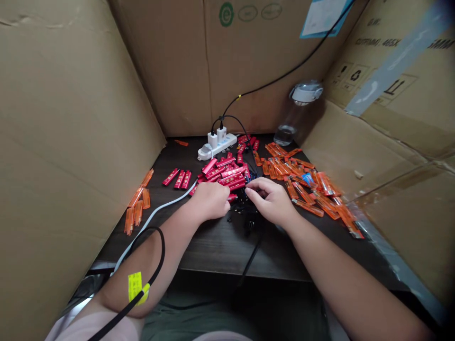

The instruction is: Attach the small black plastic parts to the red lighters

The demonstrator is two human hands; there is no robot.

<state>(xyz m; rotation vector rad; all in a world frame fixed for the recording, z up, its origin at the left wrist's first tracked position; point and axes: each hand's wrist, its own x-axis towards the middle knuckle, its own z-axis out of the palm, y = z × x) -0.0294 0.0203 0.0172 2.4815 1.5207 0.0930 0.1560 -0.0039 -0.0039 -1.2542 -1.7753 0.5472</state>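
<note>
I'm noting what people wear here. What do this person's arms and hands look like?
The left hand and right hand are bare, with no gloves or jewellery visible. The forearms are bare; a pale pinkish sleeve shows by the left elbow. A black cable with a yellow tag loops over the left forearm.

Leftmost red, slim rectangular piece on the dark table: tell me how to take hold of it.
Probably best pinched across its long edges at the near end, coming from above: the slim red rectangular piece lies flat, and its gap from the next red piece widens there.
</note>
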